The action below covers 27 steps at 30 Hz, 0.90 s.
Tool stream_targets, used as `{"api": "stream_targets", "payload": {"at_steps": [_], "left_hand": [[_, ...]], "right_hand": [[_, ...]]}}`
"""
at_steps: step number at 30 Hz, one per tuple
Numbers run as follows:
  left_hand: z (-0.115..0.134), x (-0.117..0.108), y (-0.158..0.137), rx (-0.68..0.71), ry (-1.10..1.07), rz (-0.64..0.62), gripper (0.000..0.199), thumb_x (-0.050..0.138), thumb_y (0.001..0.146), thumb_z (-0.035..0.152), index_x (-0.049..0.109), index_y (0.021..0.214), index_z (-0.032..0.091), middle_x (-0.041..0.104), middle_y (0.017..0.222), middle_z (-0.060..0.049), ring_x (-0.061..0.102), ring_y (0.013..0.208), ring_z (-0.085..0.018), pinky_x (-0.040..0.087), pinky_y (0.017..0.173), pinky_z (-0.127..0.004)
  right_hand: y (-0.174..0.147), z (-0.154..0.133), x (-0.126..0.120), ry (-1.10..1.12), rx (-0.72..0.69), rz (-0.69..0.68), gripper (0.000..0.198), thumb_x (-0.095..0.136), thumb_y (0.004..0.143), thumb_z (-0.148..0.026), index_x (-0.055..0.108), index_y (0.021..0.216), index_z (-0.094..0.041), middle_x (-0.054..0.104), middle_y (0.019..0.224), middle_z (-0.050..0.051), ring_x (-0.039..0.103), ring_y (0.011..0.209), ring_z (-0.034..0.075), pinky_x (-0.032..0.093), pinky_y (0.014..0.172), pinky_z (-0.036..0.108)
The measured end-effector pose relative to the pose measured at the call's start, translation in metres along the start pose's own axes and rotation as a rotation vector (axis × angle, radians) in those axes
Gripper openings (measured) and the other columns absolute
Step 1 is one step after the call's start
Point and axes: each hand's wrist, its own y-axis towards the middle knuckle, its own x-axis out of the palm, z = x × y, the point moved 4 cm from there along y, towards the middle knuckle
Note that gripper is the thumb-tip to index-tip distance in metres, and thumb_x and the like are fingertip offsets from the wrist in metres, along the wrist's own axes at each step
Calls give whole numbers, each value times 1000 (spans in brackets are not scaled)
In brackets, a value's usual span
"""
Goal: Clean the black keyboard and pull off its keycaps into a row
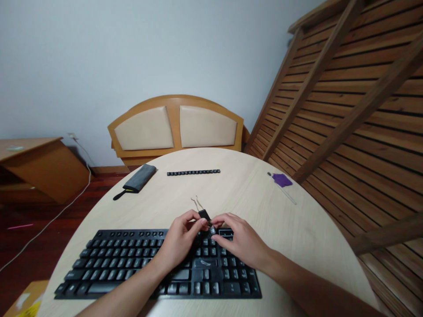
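Observation:
A black keyboard (115, 264) lies across the near side of the round table, and the top row at its left shows bare key sockets without caps. My left hand (178, 237) pinches the dark body of a keycap puller (204, 214), whose two thin wire prongs point up and away. At the puller's lower end is a small dark keycap (212, 230), above the keyboard. The thumb and fingers of my right hand (243, 240) close around that keycap from the right. Fingers partly hide where puller and keycap meet.
A straight row of several black keycaps (193, 172) lies farther back on the table (238, 185). A grey pouch (141, 178) rests at the left, while a purple cloth (282, 179) and a thin brush (286, 193) lie at the right. Wooden slats (357, 132) lean beyond the right edge.

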Motion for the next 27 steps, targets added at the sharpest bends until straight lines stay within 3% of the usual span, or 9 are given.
{"api": "stream_targets", "payload": {"at_steps": [8,17,22,27], "left_hand": [[1,0,0,47,60,9,26,58,91,40,61,78,17,68,75,-3,61,74,-17,46,72,-27],[3,0,-1,45,147,24,25,56,91,39,60,78,18,65,76,-1,57,75,-17,43,71,-27],[-2,1,-1,19,165,12,27,55,92,42,57,78,18,62,75,-1,54,74,-17,41,69,-28],[-2,2,-1,3,163,15,26,54,92,40,55,77,19,60,73,0,52,71,-16,40,68,-28]], "right_hand": [[1,-7,-2,-26,-113,-50,11,64,91,-29,65,102,-26,70,100,-2,61,98,16,44,90,32],[4,-1,-6,106,-58,-4,10,65,91,-31,67,98,-25,70,102,0,62,100,16,46,91,31],[14,24,-22,90,86,160,15,64,89,-33,67,100,-23,71,100,2,65,92,17,50,86,32],[37,65,-38,-20,132,267,22,65,85,-28,70,106,-21,73,104,5,67,90,18,51,85,33]]}}
